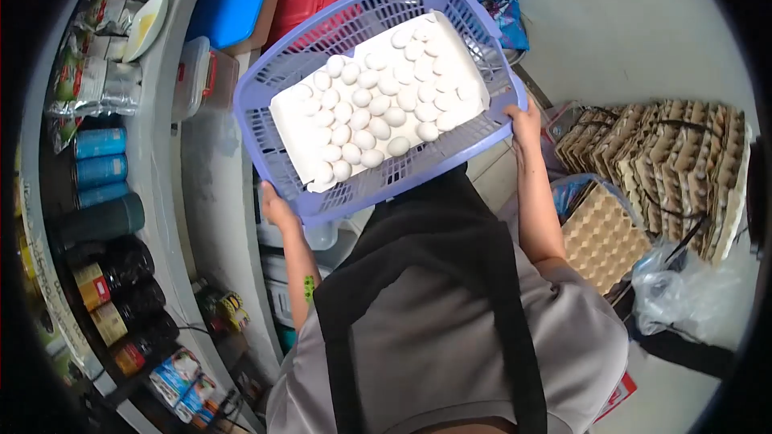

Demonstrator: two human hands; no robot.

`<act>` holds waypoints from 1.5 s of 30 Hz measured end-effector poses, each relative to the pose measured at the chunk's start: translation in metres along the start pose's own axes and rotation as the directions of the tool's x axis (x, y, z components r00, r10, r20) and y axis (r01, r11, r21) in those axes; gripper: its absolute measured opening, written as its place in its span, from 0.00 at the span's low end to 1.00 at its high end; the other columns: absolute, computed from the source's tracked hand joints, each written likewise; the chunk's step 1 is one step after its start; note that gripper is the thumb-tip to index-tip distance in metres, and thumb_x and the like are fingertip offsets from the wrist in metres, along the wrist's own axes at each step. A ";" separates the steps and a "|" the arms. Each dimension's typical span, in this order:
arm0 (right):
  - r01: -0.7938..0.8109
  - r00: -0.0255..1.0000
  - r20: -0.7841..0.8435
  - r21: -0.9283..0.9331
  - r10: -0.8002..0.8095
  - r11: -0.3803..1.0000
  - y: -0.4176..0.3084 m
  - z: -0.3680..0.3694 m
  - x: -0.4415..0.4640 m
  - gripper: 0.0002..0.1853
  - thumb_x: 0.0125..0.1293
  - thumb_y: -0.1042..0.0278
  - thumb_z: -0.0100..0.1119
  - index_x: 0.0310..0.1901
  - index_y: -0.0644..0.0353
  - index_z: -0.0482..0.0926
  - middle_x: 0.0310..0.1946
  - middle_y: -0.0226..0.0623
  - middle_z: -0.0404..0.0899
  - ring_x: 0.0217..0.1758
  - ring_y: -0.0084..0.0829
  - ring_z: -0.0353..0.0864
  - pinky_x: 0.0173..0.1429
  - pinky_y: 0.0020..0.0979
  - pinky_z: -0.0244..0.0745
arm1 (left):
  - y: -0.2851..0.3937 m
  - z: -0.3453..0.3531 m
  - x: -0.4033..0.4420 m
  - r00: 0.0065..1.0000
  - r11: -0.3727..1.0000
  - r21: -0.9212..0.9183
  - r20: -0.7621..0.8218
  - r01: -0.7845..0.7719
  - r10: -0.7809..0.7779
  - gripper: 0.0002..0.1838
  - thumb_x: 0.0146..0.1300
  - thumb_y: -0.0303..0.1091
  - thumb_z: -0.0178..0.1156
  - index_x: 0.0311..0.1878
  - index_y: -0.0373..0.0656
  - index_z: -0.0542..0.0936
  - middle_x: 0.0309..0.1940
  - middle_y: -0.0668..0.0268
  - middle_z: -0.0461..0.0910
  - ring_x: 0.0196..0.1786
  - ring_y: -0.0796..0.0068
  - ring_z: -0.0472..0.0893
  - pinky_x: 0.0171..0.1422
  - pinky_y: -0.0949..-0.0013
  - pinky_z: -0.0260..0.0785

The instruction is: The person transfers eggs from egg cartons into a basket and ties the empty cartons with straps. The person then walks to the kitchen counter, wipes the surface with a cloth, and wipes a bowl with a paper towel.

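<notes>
A purple plastic basket point(378, 193) with slotted sides is held up in front of my body, tilted in view. Inside it lies a white tray or sheet point(291, 133) bearing several white eggs point(361, 98), spread over its surface. My left hand point(280, 207) grips the basket's lower left corner, fingers partly hidden beneath the rim. At the right end, my right hand point(526, 122) is closed round the rim near the handle.
Shelves on the left hold jars point(133, 305), blue cans point(101, 167) and packets. Behind the basket are a blue lid point(229, 10) and a red container point(310, 4). Stacked egg cartons point(659, 161), another carton point(605, 237) and a plastic bag point(683, 285) stand at the right.
</notes>
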State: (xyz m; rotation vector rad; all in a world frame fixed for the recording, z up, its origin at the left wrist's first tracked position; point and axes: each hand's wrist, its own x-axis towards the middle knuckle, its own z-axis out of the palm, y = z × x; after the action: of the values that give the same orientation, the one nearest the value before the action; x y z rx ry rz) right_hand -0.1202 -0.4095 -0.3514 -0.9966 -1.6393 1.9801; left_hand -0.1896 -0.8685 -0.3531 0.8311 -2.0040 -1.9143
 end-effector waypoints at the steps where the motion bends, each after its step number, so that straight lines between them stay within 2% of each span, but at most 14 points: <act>1: 0.040 0.998 -0.049 0.021 -0.039 0.999 0.007 -0.003 -0.005 0.21 0.43 0.82 0.50 0.44 0.67 0.73 0.32 0.35 0.76 0.32 0.26 0.74 0.38 0.23 0.68 | 0.007 0.010 0.012 1.000 1.000 -0.010 0.023 -0.010 0.010 0.23 0.65 0.42 0.47 0.44 0.27 0.74 0.40 0.58 0.77 0.40 0.70 0.75 0.49 0.70 0.64; 5: 0.042 0.985 -0.169 0.131 -0.019 0.991 0.035 -0.017 -0.035 0.21 0.43 0.83 0.49 0.44 0.67 0.73 0.33 0.36 0.76 0.33 0.27 0.74 0.38 0.24 0.68 | 0.003 0.028 0.048 0.983 0.985 0.138 0.161 -0.108 0.085 0.21 0.65 0.42 0.47 0.42 0.29 0.76 0.37 0.59 0.78 0.38 0.71 0.75 0.46 0.71 0.66; 8: 0.015 0.967 -0.255 0.114 0.015 0.993 0.058 -0.025 -0.044 0.21 0.44 0.83 0.49 0.46 0.67 0.73 0.34 0.36 0.76 0.32 0.26 0.74 0.35 0.23 0.68 | -0.006 0.053 0.068 0.967 0.991 0.073 0.240 -0.110 0.090 0.21 0.64 0.44 0.48 0.40 0.30 0.77 0.33 0.60 0.79 0.35 0.72 0.76 0.43 0.70 0.66; 10: 0.006 0.953 -0.299 0.157 0.042 0.988 0.079 -0.030 -0.045 0.21 0.44 0.83 0.49 0.45 0.67 0.73 0.32 0.35 0.75 0.31 0.26 0.74 0.33 0.23 0.68 | -0.023 0.062 0.082 0.954 0.918 0.333 0.273 -0.214 0.123 0.21 0.64 0.45 0.49 0.37 0.31 0.78 0.31 0.60 0.80 0.33 0.72 0.76 0.42 0.69 0.65; 15: -0.063 0.933 -0.339 0.166 0.117 0.984 0.148 -0.058 -0.042 0.22 0.42 0.84 0.47 0.44 0.67 0.72 0.32 0.36 0.75 0.32 0.29 0.74 0.36 0.24 0.69 | -0.076 0.093 0.094 0.928 0.943 0.233 0.341 -0.237 0.149 0.23 0.63 0.46 0.49 0.31 0.32 0.78 0.27 0.59 0.79 0.29 0.73 0.73 0.38 0.68 0.65; 17: -0.126 0.886 -0.398 0.286 0.237 0.950 0.160 -0.063 -0.048 0.22 0.42 0.84 0.47 0.44 0.66 0.72 0.30 0.36 0.75 0.31 0.29 0.74 0.36 0.25 0.70 | -0.098 0.103 0.097 0.923 0.859 0.439 0.375 -0.262 0.090 0.23 0.63 0.46 0.48 0.31 0.31 0.78 0.26 0.58 0.79 0.29 0.73 0.74 0.39 0.67 0.65; 20: -0.137 0.861 -0.434 0.305 0.266 0.942 0.179 -0.075 -0.053 0.22 0.43 0.84 0.48 0.45 0.65 0.71 0.31 0.36 0.75 0.33 0.30 0.74 0.36 0.25 0.70 | -0.122 0.122 0.087 0.903 0.930 0.298 0.422 -0.216 0.075 0.24 0.64 0.46 0.47 0.32 0.30 0.78 0.27 0.56 0.79 0.31 0.71 0.75 0.40 0.67 0.65; 27: -0.173 0.836 -0.480 0.228 0.265 0.958 0.212 -0.095 -0.037 0.23 0.45 0.83 0.50 0.48 0.62 0.71 0.37 0.37 0.74 0.40 0.33 0.73 0.43 0.31 0.71 | -0.175 0.164 0.082 0.886 0.900 0.358 0.460 -0.247 0.061 0.24 0.64 0.46 0.46 0.37 0.30 0.77 0.31 0.56 0.80 0.34 0.66 0.76 0.43 0.67 0.65; 32: -0.200 0.856 -0.389 0.357 0.340 0.912 0.227 -0.093 -0.007 0.23 0.49 0.83 0.54 0.50 0.59 0.71 0.40 0.35 0.74 0.43 0.32 0.73 0.47 0.32 0.70 | -0.197 0.172 0.088 0.877 0.940 0.287 0.480 -0.187 0.028 0.24 0.64 0.47 0.45 0.36 0.31 0.76 0.30 0.55 0.79 0.34 0.61 0.76 0.43 0.65 0.65; 34: -0.212 0.863 -0.368 0.359 0.347 0.909 0.226 -0.089 0.009 0.22 0.53 0.78 0.58 0.52 0.58 0.69 0.42 0.34 0.74 0.45 0.32 0.73 0.48 0.33 0.70 | -0.204 0.178 0.102 0.859 0.856 0.407 0.506 -0.319 0.080 0.23 0.63 0.47 0.47 0.34 0.31 0.75 0.28 0.52 0.77 0.33 0.54 0.75 0.42 0.62 0.65; 36: -0.291 0.844 -0.388 0.248 0.370 0.924 0.220 -0.085 0.030 0.22 0.56 0.71 0.59 0.53 0.58 0.67 0.42 0.33 0.74 0.46 0.30 0.73 0.49 0.33 0.70 | -0.204 0.185 0.106 0.841 0.838 0.414 0.533 -0.355 0.093 0.23 0.62 0.47 0.47 0.35 0.31 0.73 0.30 0.48 0.75 0.36 0.48 0.74 0.43 0.57 0.64; 40: -0.228 0.895 -0.330 0.241 0.300 0.943 0.222 -0.083 0.064 0.25 0.56 0.65 0.62 0.54 0.58 0.66 0.43 0.36 0.74 0.43 0.30 0.75 0.44 0.33 0.74 | -0.196 0.193 0.109 0.783 0.562 0.597 0.602 -0.573 0.158 0.20 0.61 0.42 0.47 0.37 0.29 0.71 0.35 0.42 0.73 0.39 0.44 0.72 0.46 0.53 0.62; 43: -0.357 0.877 -0.350 -0.017 0.329 0.934 0.213 -0.080 0.079 0.33 0.48 0.57 0.68 0.54 0.62 0.64 0.45 0.44 0.73 0.34 0.34 0.78 0.30 0.34 0.77 | -0.187 0.196 0.111 0.780 0.465 0.670 0.622 -0.578 0.073 0.19 0.59 0.39 0.50 0.39 0.26 0.70 0.38 0.38 0.71 0.43 0.43 0.71 0.49 0.52 0.62; 45: -0.396 0.862 -0.403 -0.158 0.307 0.905 0.206 -0.076 0.081 0.36 0.46 0.56 0.69 0.54 0.63 0.63 0.45 0.45 0.73 0.36 0.35 0.78 0.34 0.34 0.77 | -0.176 0.205 0.104 0.792 0.440 0.705 0.610 -0.556 0.022 0.20 0.57 0.38 0.52 0.39 0.26 0.69 0.40 0.37 0.70 0.45 0.43 0.70 0.51 0.52 0.61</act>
State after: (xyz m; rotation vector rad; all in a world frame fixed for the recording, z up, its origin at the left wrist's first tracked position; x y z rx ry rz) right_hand -0.0902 -0.3532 -0.5764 -1.7575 -1.5810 1.6778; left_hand -0.3446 -0.7511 -0.5677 -0.0282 -3.2591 -0.8122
